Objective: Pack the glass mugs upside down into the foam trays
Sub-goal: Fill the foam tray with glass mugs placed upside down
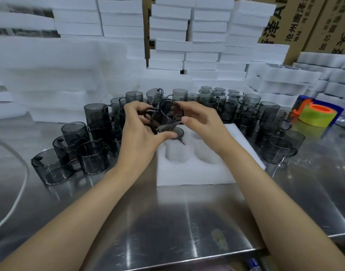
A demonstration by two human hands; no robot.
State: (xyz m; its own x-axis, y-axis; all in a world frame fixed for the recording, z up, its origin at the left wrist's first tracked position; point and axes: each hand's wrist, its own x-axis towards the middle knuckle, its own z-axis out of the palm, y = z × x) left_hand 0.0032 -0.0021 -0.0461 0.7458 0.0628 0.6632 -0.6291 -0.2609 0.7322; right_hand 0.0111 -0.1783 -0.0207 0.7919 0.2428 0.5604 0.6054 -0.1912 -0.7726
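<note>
while the left hand (142, 130) and right hand (199, 122) both curl fingers round one tilted dark glass mug (168, 116), it hangs just above the one foam tray (197, 173) on the steel surface (187, 222). a second mug (178, 132) sits in the tray's far-left pocket; uncounted loose mugs (97, 114) crowd left, far and right.

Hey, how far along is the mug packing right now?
Early in this tray. One mug seems to sit already in the far-left pocket of the foam tray. The left hand and right hand hold a second mug tilted above it. The two near pockets are empty, and many loose mugs wait on the table.
</note>
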